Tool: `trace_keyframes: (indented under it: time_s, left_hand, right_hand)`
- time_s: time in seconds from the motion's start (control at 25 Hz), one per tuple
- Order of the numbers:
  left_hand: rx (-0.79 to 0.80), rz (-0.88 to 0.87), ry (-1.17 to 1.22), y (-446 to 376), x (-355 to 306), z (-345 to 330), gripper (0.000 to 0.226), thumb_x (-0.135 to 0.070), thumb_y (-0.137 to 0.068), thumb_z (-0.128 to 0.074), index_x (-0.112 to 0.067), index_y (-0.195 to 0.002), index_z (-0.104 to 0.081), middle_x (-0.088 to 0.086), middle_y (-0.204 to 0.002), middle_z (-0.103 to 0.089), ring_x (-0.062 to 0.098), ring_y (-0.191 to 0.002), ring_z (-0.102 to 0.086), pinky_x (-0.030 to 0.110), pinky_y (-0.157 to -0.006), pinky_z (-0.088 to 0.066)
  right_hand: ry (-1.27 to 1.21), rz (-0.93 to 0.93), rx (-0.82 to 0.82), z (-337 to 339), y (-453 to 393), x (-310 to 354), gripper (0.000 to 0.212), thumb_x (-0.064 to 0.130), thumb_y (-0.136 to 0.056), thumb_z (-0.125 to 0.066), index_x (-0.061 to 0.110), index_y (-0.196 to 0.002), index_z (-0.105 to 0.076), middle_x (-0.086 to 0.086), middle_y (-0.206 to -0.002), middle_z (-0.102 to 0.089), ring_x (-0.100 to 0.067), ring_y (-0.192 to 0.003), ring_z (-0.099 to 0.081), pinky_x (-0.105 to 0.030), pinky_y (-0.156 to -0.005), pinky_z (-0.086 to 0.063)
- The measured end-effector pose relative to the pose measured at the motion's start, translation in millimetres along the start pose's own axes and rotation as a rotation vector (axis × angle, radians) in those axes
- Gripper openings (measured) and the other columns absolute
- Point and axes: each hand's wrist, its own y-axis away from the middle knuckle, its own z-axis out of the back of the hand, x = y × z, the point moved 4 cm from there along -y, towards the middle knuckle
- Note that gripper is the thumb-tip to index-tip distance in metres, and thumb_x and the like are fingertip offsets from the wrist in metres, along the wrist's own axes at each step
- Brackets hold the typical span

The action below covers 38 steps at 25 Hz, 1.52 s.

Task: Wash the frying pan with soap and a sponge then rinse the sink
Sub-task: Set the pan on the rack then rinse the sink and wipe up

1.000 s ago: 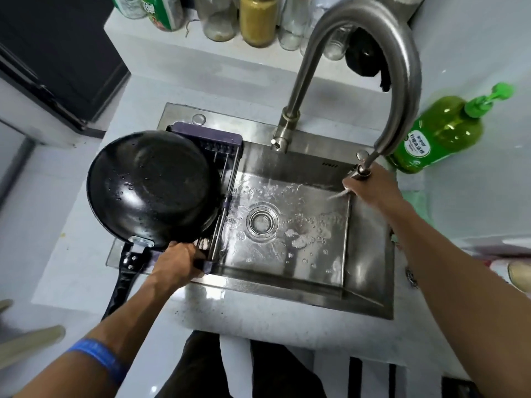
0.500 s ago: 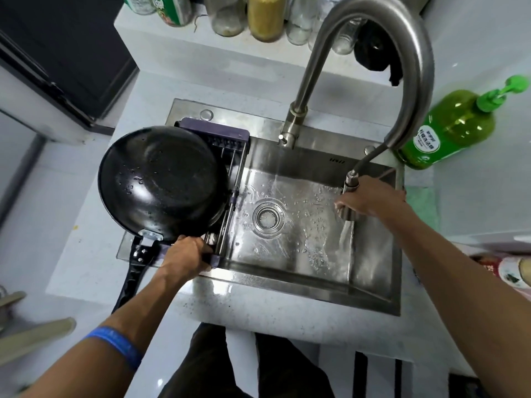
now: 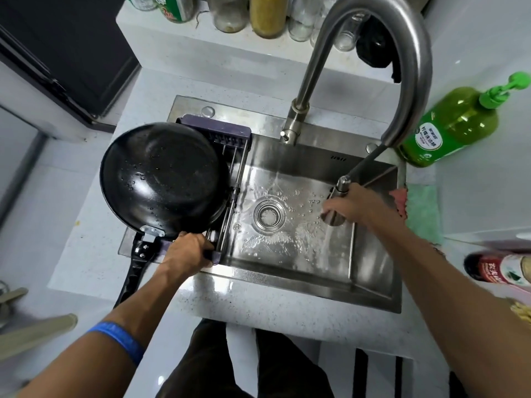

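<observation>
Fingers (image 3: 330,209) of the right hand (image 3: 355,206) are wrapped round the pull-out spray head (image 3: 342,186) at centre right, water being sprayed into the sink (image 3: 301,271). Left hand (image 3: 188,252) fingers are clenched on the front edge of the purple drain rack (image 3: 218,130) at lower left. Frying pan (image 3: 165,179) is laid upside down, wet, on that rack at centre left; green soap bottle (image 3: 451,124) is seen on the bench at upper right.
</observation>
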Motion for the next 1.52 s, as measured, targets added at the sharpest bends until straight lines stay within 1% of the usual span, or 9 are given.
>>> trace_keyframes:
  time_s: [0.12, 0.28, 0.32, 0.44, 0.6, 0.8, 0.92, 1.28, 1.52]
  left_hand:
    - [0.001, 0.011, 0.016, 1, 0, 0, 0.024, -0.052, -0.077, -0.072, -0.037, -0.095, -0.075, -0.013, -0.096, -0.071, 0.018, -0.096, -0.060, 0.028, -0.085, -0.047]
    - [-0.011, 0.036, 0.080, 3, 0, 1, 0.024, -0.049, -0.078, -0.076, -0.036, -0.098, -0.075, -0.015, -0.097, -0.071, 0.008, -0.089, -0.055, 0.025, -0.085, -0.045]
    - [-0.011, 0.041, 0.105, 3, 0, 0, 0.024, -0.047, -0.077, -0.078, -0.036, -0.098, -0.075, -0.016, -0.097, -0.071, 0.006, -0.085, -0.055, 0.023, -0.085, -0.045]
    - [0.005, 0.046, 0.087, 3, 1, -1, 0.023, -0.047, -0.077, -0.077, -0.036, -0.097, -0.074, -0.016, -0.093, -0.069, 0.008, -0.085, -0.053, 0.023, -0.086, -0.046]
    - [-0.009, 0.050, 0.077, 4, 2, -1, 0.021, -0.047, -0.077, -0.076, -0.036, -0.094, -0.073, -0.016, -0.093, -0.067, 0.010, -0.088, -0.046, 0.026, -0.092, -0.045]
    - [-0.003, 0.040, 0.026, 8, -2, 3, 0.033, -0.042, -0.082, -0.073, -0.036, -0.114, -0.069, -0.011, -0.114, -0.066, 0.014, -0.101, -0.042, 0.026, -0.088, -0.039]
    - [-0.002, 0.056, 0.017, 13, -3, 3, 0.036, -0.039, -0.085, -0.070, -0.037, -0.121, -0.065, -0.010, -0.115, -0.065, 0.010, -0.096, -0.035, 0.023, -0.081, -0.035]
    - [0.018, 0.025, -0.023, 14, -9, 8, 0.019, -0.040, -0.088, -0.066, -0.034, -0.106, -0.069, -0.010, -0.111, -0.063, 0.014, -0.099, -0.039, 0.025, -0.074, -0.029]
    - [0.015, 0.044, -0.014, 13, -8, 7, 0.023, -0.040, -0.086, -0.068, -0.035, -0.109, -0.068, -0.010, -0.112, -0.064, 0.012, -0.097, -0.036, 0.025, -0.073, -0.029]
  right_hand:
    - [-0.306, 0.121, -0.049, -26, 6, 26, 0.018, 0.027, -0.083, -0.078, 0.021, -0.068, -0.070, 0.010, -0.056, -0.068, 0.002, -0.048, -0.060, -0.027, -0.062, -0.046]
    - [-0.461, 0.129, -0.140, -40, 2, 42, 0.010, 0.030, -0.086, -0.075, 0.020, -0.087, -0.075, 0.007, -0.075, -0.075, 0.004, -0.059, -0.066, -0.014, -0.052, -0.045]
    - [-0.463, 0.125, -0.139, -40, 0, 46, 0.010, 0.030, -0.086, -0.075, 0.020, -0.088, -0.076, 0.007, -0.076, -0.075, 0.004, -0.061, -0.067, -0.013, -0.052, -0.045]
    - [-0.445, 0.133, -0.128, -44, -7, 53, 0.012, 0.034, -0.082, -0.075, 0.022, -0.085, -0.077, 0.004, -0.078, -0.076, -0.007, -0.071, -0.069, -0.027, -0.064, -0.051]
    - [-0.435, 0.129, -0.138, -44, -11, 50, 0.013, 0.034, -0.080, -0.075, 0.022, -0.083, -0.077, 0.003, -0.075, -0.077, -0.007, -0.066, -0.067, -0.026, -0.060, -0.049]
    - [-0.447, 0.147, -0.109, -43, -16, 52, 0.010, 0.032, -0.080, -0.074, 0.022, -0.083, -0.077, 0.004, -0.078, -0.077, -0.013, -0.078, -0.074, -0.026, -0.062, -0.056]
    - [-0.489, 0.129, -0.133, -44, -16, 54, 0.014, 0.036, -0.076, -0.074, 0.023, -0.081, -0.076, 0.004, -0.077, -0.077, -0.014, -0.079, -0.074, -0.035, -0.071, -0.060]
    - [-0.477, 0.103, -0.128, -42, -11, 50, 0.011, 0.033, -0.081, -0.075, 0.022, -0.080, -0.075, 0.008, -0.073, -0.076, -0.002, -0.069, -0.070, -0.020, -0.060, -0.045]
    - [-0.451, 0.071, -0.147, -37, -11, 48, 0.014, 0.034, -0.080, -0.074, 0.021, -0.075, -0.075, 0.008, -0.069, -0.074, -0.004, -0.066, -0.067, -0.023, -0.062, -0.044]
